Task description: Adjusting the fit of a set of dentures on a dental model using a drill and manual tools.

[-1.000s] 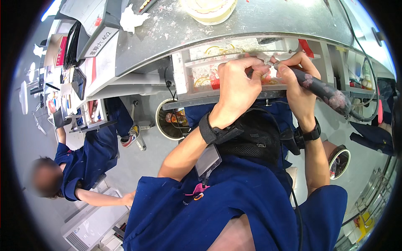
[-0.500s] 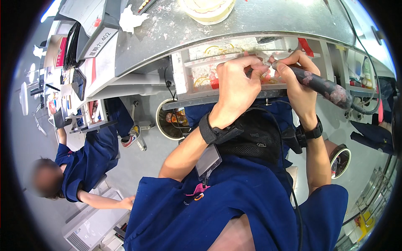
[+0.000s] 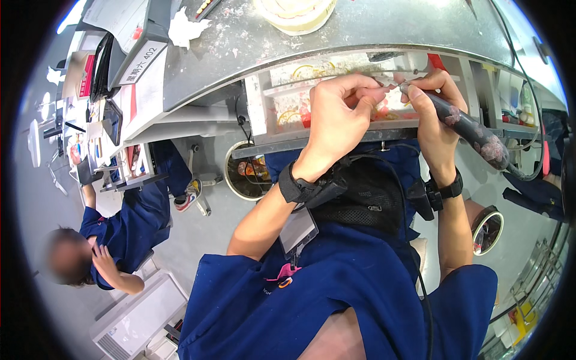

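My right hand [image 3: 437,114] is closed round a dark rotary handpiece [image 3: 474,133], its grip smeared with pink residue and a cord running from its back end. The handpiece's tip points left, toward my left hand [image 3: 342,117]. The fingers of that hand are pinched together, apparently on a small pinkish piece at the fingertips, too small and too covered to name. Both hands are close together above an open drawer [image 3: 258,114] strewn with pink and white shavings and yellow loops.
Above the drawer runs a dusty grey worktop [image 3: 390,36] carrying a round cream tub [image 3: 298,15] and a crumpled tissue [image 3: 187,29]. Bins [image 3: 231,174] stand on the floor below. At the left, a co-worker [image 3: 135,222] sits at another bench. A black cord [image 3: 534,90] hangs at the right.
My right hand and the handpiece have shifted slightly right, and the handpiece's back end has dropped a little. My left hand has turned slightly. The co-worker's nearer arm has bent up toward the head.
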Tool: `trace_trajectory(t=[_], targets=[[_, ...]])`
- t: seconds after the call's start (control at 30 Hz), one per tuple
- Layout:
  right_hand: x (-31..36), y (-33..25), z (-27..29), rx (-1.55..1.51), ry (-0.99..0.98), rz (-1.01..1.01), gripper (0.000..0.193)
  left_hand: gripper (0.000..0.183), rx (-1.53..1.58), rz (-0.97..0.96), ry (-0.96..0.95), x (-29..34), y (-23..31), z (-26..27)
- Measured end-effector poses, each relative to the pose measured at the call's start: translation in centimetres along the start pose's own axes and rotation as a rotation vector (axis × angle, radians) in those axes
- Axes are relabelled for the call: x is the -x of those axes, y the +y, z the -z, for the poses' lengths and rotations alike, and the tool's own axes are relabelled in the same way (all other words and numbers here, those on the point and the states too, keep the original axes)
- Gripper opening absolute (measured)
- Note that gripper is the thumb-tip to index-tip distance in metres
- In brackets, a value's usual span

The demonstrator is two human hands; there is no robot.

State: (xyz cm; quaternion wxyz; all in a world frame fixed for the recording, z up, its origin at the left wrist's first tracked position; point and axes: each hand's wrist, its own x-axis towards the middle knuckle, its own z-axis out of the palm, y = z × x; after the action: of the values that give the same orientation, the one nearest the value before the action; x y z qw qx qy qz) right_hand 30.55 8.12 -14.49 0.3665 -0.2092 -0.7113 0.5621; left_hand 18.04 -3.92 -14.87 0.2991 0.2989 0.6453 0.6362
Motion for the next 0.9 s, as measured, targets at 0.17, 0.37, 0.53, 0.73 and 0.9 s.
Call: trace_trajectory(t=[0.17,0.37,0.53,0.73,0.9], targets=[[0.16,-0.47,-0.18,-0.007,-0.002,0.001,0.010,0.019,-0.102,-0.056,0.025,0.27,0.41,-0.31],[0.06,-0.84,-0.31,-0.014,-0.062,-0.033,0.010,0.007,-0.133,0.002,0.047,0.46,0.80,-0.41],[0.17,-0.94,-0.23,-0.043,-0.083,-0.068,0.010,0.007,-0.150,0.014,0.054,0.50,0.92,-0.52],[0.25,-0.99,-0.19,-0.050,-0.120,-0.046,0.009,0.008,-0.251,-0.012,0.039,0.53,0.94,-0.33],[-0.10,-0.51,-0.82,-0.056,0.068,-0.010,0.007,0.016,-0.183,-0.044,0.029,0.29,0.74,-0.34]])
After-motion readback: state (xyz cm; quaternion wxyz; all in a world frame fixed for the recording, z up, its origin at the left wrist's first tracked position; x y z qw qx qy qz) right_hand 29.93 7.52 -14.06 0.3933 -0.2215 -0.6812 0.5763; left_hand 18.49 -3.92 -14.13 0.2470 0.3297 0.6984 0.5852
